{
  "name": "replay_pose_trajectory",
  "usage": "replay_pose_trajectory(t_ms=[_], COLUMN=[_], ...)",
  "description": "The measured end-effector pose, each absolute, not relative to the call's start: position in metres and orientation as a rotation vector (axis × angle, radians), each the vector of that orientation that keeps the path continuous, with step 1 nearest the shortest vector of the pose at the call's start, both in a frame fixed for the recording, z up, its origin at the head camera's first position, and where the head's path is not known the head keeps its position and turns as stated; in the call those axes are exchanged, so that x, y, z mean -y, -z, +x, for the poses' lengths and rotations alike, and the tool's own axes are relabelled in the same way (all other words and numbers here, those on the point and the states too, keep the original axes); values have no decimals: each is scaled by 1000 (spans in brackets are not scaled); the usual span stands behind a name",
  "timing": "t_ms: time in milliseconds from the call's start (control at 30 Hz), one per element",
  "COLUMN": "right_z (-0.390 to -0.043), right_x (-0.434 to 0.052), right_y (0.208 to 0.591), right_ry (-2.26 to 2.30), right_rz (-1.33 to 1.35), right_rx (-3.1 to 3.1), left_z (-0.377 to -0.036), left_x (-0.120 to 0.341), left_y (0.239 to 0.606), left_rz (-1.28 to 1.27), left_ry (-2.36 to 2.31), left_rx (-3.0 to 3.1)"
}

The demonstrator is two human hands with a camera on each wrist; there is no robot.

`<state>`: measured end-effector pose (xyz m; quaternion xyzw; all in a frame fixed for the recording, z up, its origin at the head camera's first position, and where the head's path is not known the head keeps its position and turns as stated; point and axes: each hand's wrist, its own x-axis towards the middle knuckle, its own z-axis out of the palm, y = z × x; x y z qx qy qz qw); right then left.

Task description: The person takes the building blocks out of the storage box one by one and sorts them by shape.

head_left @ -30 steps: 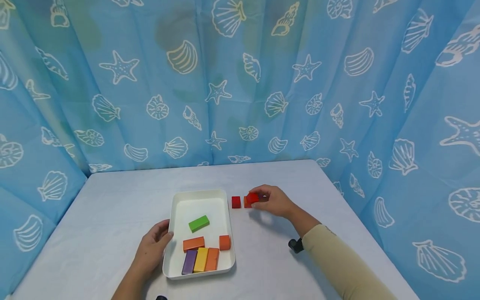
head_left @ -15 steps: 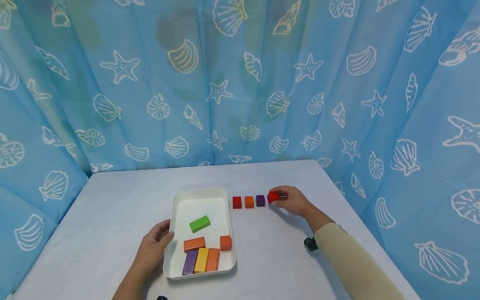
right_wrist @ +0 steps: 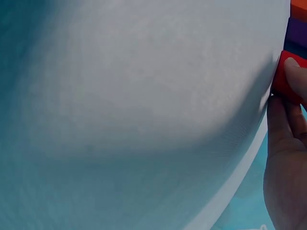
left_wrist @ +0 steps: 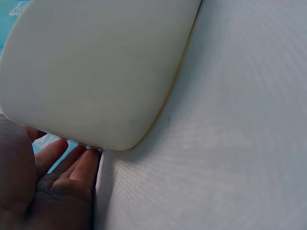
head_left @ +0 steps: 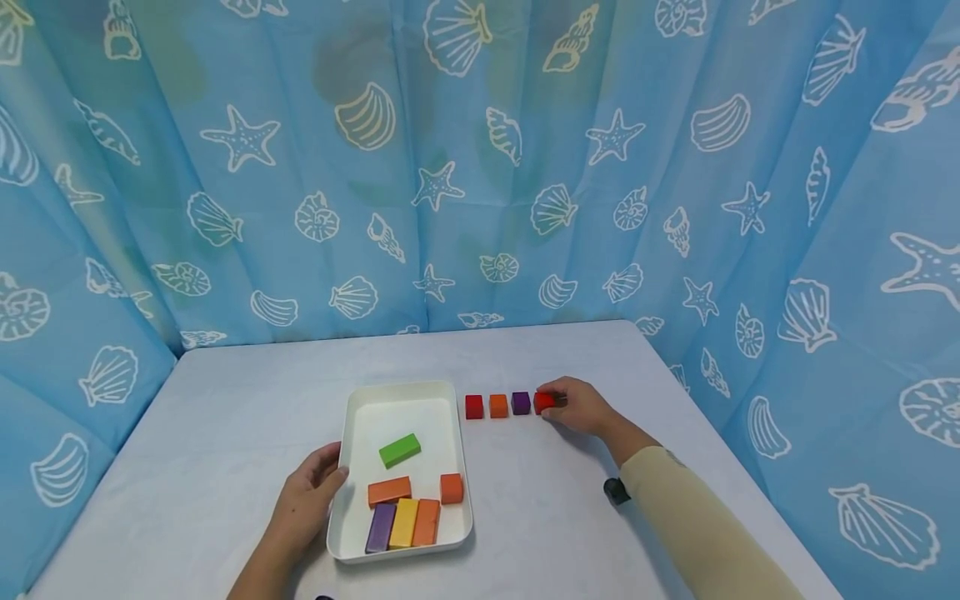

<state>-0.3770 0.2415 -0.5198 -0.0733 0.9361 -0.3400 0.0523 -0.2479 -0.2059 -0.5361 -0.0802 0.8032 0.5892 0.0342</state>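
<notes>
A red cube sits at the right end of a row on the table, pinched between the thumb and fingers of my right hand. Left of it stand a purple cube, an orange cube and another red cube. In the right wrist view, thumb and fingers hold the red cube at the right edge. My left hand holds the left side of a white tray, thumb at the rim. The left wrist view has the tray's outer wall beside the fingers.
Inside the tray lie a green block, an orange block, a purple block, a yellow block, another orange block and an orange cube. A shell-patterned curtain hangs around the white table.
My right hand has carried the red cube rightward along the row and lowered it beside the purple cube. The orange and purple cubes have come into full view. My left hand stays at the tray.
</notes>
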Motion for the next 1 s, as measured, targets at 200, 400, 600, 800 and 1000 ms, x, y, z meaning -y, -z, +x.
replay_pose_trajectory(t_ms=[200, 400, 600, 800, 1000], right_z=[-378, -377, -374, -371, -364], right_x=[-243, -245, -245, -244, -225], right_y=[520, 524, 525, 521, 509], right_ry=[1014, 1010, 1031, 1015, 1017], right_rz=[-215, -209, -175, -290, -405], right_rx=[-2860, -2857, -2808, -2776, -2796], left_z=[-248, -247, -245, -246, -247], left_x=[205, 204, 204, 205, 205], left_y=[535, 537, 538, 536, 534], left_rz=[-257, -283, -268, -264, -250], left_ry=[-1806, -1797, -1797, -1798, -1797], left_rx=[-2475, -2470, -2471, -2468, -2474])
